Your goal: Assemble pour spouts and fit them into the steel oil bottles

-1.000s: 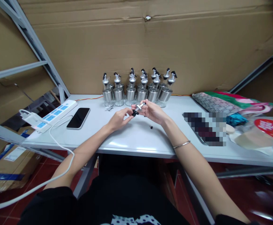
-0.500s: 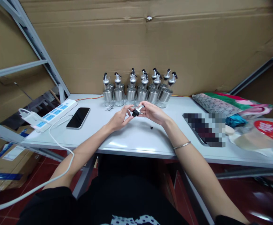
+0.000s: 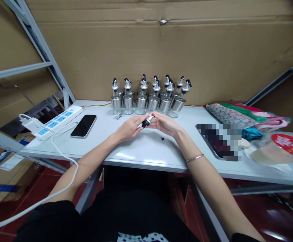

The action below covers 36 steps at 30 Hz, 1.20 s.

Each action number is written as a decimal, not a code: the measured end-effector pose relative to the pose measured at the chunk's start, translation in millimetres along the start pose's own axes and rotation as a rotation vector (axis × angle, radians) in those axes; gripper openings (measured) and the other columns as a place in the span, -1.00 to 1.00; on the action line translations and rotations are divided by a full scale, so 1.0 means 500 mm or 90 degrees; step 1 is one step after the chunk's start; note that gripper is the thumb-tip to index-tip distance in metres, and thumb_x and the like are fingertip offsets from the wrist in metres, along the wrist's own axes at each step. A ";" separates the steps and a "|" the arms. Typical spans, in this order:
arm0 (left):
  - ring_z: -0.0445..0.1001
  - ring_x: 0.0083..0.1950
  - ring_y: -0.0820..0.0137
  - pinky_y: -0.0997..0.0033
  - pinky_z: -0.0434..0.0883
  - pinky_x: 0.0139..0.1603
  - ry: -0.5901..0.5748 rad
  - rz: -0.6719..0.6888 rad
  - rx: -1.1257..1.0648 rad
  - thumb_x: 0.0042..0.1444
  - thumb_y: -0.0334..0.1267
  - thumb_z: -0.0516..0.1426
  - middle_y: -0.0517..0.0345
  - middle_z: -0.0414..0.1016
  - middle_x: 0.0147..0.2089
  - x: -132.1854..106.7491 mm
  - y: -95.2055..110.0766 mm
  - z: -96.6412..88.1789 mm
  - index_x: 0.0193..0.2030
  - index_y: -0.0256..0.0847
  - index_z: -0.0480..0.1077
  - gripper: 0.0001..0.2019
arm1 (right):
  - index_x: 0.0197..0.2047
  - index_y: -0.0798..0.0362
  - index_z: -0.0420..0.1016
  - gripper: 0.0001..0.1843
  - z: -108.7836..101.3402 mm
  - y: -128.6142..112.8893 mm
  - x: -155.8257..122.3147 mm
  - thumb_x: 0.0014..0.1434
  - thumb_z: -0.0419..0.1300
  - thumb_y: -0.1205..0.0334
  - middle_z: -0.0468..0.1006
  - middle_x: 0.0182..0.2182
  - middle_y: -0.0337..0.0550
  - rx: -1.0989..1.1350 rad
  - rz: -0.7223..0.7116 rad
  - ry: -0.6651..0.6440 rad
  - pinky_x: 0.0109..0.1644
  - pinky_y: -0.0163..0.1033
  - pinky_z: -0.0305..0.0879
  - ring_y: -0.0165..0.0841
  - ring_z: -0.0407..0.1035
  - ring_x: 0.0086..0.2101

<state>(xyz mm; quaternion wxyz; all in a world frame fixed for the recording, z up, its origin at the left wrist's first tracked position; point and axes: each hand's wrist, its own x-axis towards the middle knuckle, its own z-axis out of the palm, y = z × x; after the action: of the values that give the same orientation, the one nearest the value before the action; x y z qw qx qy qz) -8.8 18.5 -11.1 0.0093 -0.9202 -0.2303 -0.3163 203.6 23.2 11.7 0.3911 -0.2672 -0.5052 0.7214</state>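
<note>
Over the middle of the white table (image 3: pixel 126 148), both hands are closed around a silver and black bottle pourer (image 3: pixel 148 121). My left hand (image 3: pixel 130 128) grips it from the left, with its black ribbed stopper pointing down and left. On the other side, the fingers of my right hand (image 3: pixel 165 123) hold the silver spout end. A tiny black piece (image 3: pixel 162 138) lies on the table below my right hand. Just behind the hands stand several glass and steel bottles (image 3: pixel 141 101), topped with similar pourers. A small silver piece (image 3: pixel 117 116) rests by the leftmost bottle.
To the left are a black phone (image 3: pixel 84 126) and a white power strip (image 3: pixel 58 122) with a white cable (image 3: pixel 72 161) crossing over my left arm. A pixelated flat object (image 3: pixel 217 143), a patterned bag (image 3: pixel 229 116) and a plastic package (image 3: pixel 280 148) lie right. Cardboard (image 3: pixel 106 50) stands behind.
My left fingers have come forward and closed flatter over the pourer. My right fingers have curled in closer around its spout. The pourer stays in nearly the same place.
</note>
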 end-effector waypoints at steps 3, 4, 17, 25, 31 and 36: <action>0.30 0.23 0.15 0.08 0.32 0.21 -0.017 -0.022 -0.022 0.29 -0.31 -0.07 -0.18 0.24 0.25 0.001 0.004 0.001 0.35 -0.21 0.00 -0.51 | -0.29 0.04 0.39 -0.80 -0.001 0.001 0.000 0.17 0.23 0.09 0.61 -0.39 -0.22 0.005 0.002 0.001 -0.03 -0.19 0.41 -0.41 0.52 -0.32; 0.31 0.23 0.15 0.08 0.32 0.21 -0.019 -0.026 -0.029 0.28 -0.32 -0.07 -0.18 0.24 0.25 0.001 0.005 0.001 0.34 -0.22 0.01 -0.52 | -0.29 0.04 0.39 -0.80 -0.001 0.000 -0.001 0.17 0.24 0.09 0.61 -0.39 -0.22 0.007 0.003 0.000 -0.02 -0.18 0.41 -0.40 0.52 -0.32; 0.36 0.18 0.19 0.15 0.38 0.12 -0.018 -0.037 -0.040 0.28 -0.33 -0.07 -0.15 0.31 0.19 0.002 0.010 -0.004 0.24 -0.23 0.12 -0.61 | -0.29 0.05 0.38 -0.78 0.000 -0.002 -0.006 0.16 0.25 0.08 0.61 -0.41 -0.21 0.011 0.020 -0.019 -0.07 -0.20 0.44 -0.40 0.54 -0.35; 0.37 0.17 0.19 0.15 0.39 0.10 0.022 0.007 -0.029 0.30 -0.32 -0.07 -0.16 0.36 0.16 0.001 0.012 -0.004 0.20 -0.24 0.13 -0.66 | -0.29 0.03 0.36 -0.70 0.004 -0.009 -0.016 0.08 0.31 0.03 0.62 -0.38 -0.20 0.001 0.021 -0.061 -0.03 -0.15 0.41 -0.36 0.54 -0.30; 0.39 0.17 0.23 0.21 0.40 0.07 0.021 -0.013 -0.027 0.31 -0.33 -0.06 -0.11 0.37 0.17 -0.001 0.010 0.007 0.18 -0.19 0.15 -0.69 | -0.26 0.04 0.36 -0.68 -0.004 -0.007 -0.017 0.06 0.34 0.04 0.62 -0.36 -0.18 0.002 0.026 -0.077 -0.02 -0.16 0.42 -0.37 0.54 -0.29; 0.42 0.11 0.22 0.21 0.41 0.05 0.012 -0.023 -0.024 0.30 -0.33 -0.06 -0.11 0.38 0.15 -0.001 0.013 0.006 0.18 -0.19 0.15 -0.69 | -0.27 0.03 0.37 -0.72 0.000 -0.006 -0.015 0.11 0.29 0.03 0.62 -0.37 -0.19 -0.003 0.023 -0.077 0.00 -0.12 0.42 -0.37 0.55 -0.32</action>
<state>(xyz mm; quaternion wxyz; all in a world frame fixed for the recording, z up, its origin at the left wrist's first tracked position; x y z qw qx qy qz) -4.5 13.0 -13.1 -0.0116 -0.9130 -0.2404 -0.3294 208.5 17.6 14.6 0.3461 -0.2333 -0.5246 0.7420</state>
